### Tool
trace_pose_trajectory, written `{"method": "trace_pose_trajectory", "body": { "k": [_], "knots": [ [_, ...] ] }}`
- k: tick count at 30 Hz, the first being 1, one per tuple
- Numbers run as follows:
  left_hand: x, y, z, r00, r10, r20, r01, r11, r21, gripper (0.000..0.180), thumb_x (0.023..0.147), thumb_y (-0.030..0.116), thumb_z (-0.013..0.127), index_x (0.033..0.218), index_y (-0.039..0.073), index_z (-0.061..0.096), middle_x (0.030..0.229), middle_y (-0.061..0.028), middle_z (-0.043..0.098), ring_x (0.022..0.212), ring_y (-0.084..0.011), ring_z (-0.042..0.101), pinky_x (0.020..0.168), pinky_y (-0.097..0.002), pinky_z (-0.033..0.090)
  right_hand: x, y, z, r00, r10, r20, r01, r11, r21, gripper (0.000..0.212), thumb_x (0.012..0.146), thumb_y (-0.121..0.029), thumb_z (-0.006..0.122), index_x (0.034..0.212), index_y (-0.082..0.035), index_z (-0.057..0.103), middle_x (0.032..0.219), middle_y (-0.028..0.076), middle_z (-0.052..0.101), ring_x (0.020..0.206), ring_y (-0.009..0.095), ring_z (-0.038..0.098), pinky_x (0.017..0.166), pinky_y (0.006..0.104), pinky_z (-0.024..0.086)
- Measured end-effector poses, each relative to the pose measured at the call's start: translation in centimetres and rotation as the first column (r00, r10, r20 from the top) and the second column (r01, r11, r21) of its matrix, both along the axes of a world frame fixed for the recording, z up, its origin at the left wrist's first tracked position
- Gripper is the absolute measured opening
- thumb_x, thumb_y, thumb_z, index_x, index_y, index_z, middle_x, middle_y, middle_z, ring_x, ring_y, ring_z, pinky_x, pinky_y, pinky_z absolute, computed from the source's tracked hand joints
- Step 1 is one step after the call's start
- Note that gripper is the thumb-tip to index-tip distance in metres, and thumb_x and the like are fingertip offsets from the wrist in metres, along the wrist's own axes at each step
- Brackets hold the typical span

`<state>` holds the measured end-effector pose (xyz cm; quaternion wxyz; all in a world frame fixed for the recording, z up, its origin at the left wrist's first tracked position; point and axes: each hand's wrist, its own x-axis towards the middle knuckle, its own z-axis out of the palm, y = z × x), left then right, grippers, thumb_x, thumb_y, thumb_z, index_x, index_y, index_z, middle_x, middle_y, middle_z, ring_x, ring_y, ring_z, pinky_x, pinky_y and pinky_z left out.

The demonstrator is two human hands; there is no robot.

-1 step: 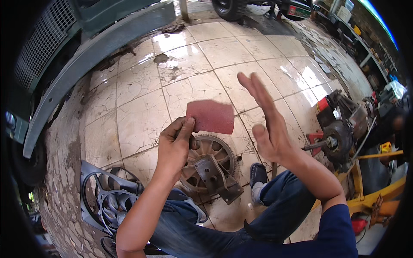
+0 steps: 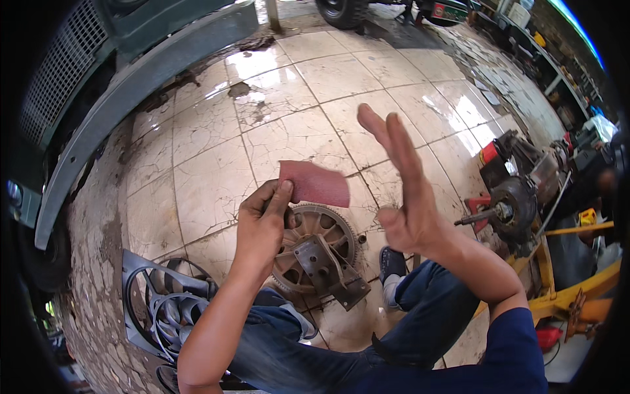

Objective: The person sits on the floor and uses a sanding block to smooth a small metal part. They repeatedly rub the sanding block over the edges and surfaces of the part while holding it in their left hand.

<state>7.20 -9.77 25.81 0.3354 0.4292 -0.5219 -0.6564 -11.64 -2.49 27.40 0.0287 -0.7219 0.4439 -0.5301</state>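
Observation:
Between the thumb and fingers of my left hand [image 2: 264, 213] is a reddish piece of sandpaper [image 2: 316, 184], pinched at its left end and held up above the floor. My right hand [image 2: 412, 190] is raised to the right of it, apart from it, fingers stretched upward and thumb out, holding nothing. Below the sandpaper, a toothed flywheel [image 2: 338, 238] lies on the tiles between my feet. Across its near right part rests a dark metal bracket plate [image 2: 320, 261] with holes. My left hand hides part of the flywheel's upper left.
A fan shroud [image 2: 134, 299] with belts lies by my left leg. On the right stand a gearbox-like assembly [image 2: 515, 210] and a yellow frame [image 2: 545, 266]. A vehicle's grey bumper [image 2: 131, 85] curves along the left; a tyre [image 2: 340, 10] is at the far end.
The sandpaper has tipped, its right end lower, and shifted slightly left with my left hand. My right hand has moved slightly left, still spread. The view has shifted a little.

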Motion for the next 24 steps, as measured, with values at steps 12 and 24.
{"method": "trace_pose_trajectory", "body": {
  "k": [12,24],
  "knots": [
    [0.3,-0.8,-0.2,0.995,-0.052,-0.089,0.054,0.998,0.024,0.023,0.096,0.026,0.059,0.093,0.003,0.064,0.068,0.0002,0.053,0.059,-0.0090,0.048,0.058,-0.0239,0.038,-3.7,-0.2,-0.9,0.995,-0.101,0.004,0.075,0.768,0.637,0.065,0.097,-0.056,0.039,0.138,-0.006,0.049,0.138,0.020,0.049,0.128,0.037,0.046,0.107,0.0442,0.035],
    [-1.0,0.5,-0.4,0.960,-0.279,0.017,0.280,0.954,-0.104,0.023,0.098,0.025,0.056,0.098,0.002,0.062,0.069,-0.0005,0.058,0.055,-0.0058,0.049,0.051,-0.0209,0.040,-3.4,0.5,-0.2,0.831,-0.027,0.556,-0.444,0.571,0.690,0.054,0.089,-0.029,0.068,0.133,-0.001,0.052,0.105,0.010,0.064,0.094,0.011,0.058,0.084,0.0278,0.047]
  ]
}}
